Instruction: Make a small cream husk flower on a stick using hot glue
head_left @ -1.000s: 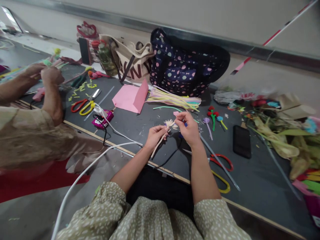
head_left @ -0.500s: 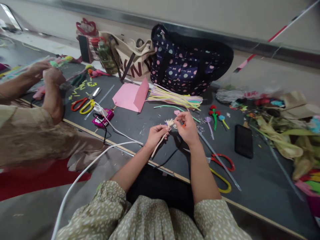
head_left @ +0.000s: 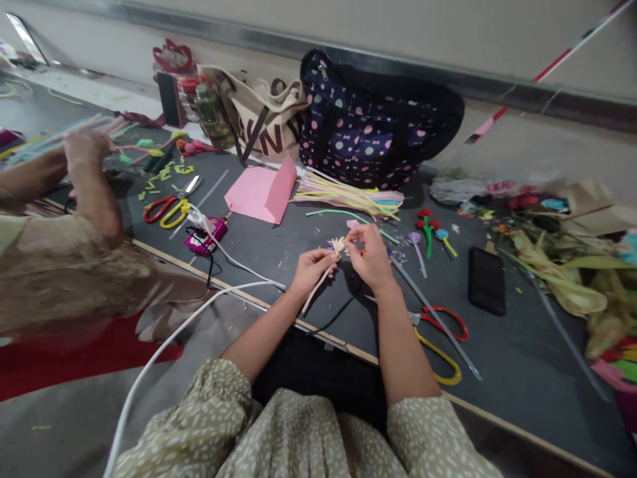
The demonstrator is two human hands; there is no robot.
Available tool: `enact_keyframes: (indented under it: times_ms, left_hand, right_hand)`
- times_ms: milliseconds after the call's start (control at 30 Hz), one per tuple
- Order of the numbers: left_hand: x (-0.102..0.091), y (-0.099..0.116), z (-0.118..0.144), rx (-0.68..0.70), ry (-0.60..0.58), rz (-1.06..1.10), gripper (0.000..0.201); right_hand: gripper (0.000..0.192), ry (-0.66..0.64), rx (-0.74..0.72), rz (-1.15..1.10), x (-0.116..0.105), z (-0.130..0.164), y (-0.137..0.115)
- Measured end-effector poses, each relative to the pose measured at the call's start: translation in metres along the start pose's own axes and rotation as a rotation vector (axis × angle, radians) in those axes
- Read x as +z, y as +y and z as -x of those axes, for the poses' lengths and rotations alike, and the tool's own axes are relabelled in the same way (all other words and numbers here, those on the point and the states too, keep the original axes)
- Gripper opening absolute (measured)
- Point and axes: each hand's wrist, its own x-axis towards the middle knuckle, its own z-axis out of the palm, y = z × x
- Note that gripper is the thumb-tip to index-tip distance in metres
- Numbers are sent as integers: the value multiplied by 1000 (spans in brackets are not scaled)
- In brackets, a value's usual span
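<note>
Head view, cream flower point(head_left: 339, 245), stem point(head_left: 317, 291) pointing lower-left

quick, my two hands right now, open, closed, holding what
Left hand: closed, holding the cream flower by its stem.
Right hand: half-curled beside the cream flower; grip cannot be told.

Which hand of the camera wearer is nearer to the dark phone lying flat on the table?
Right. The right hand is left of the dark phone, not touching it; the left hand is farther off on that same side, holding the cream fringed piece.
</note>
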Motion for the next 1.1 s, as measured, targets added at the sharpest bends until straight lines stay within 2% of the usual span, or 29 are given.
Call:
enact_keyframes:
  times_ms: [300, 467, 533, 633, 733, 833, 1000, 1100]
  left_hand:
    - [0, -1, -1, 35, -17, 35, 37]
    - [2, 0, -2, 107, -5, 45, 42]
    - [5, 0, -1, 140, 3, 58, 43]
    - [14, 4, 1, 197, 4, 53, 43]
    - [25, 13, 7, 280, -15, 45, 40]
    - [37, 22, 16, 367, -36, 39, 35]
    - [53, 28, 33, 473, -108, 5, 25]
    - [58, 29, 48, 496, -147, 13, 23]
  right_hand:
    - [14, 28, -61, 35, -4, 1, -5]
    - [10, 255, -78, 83, -10, 6, -7]
    - [6, 359, -31, 77, -11, 7, -8]
    - [11, 428, 103, -21, -16, 7, -17]
    - [18, 425, 232, -105, -24, 12, -30]
    - [24, 351, 297, -175, -30, 25, -41]
    - [28, 233, 304, -325, -28, 51, -58]
    - [25, 284, 295, -367, -24, 62, -71]
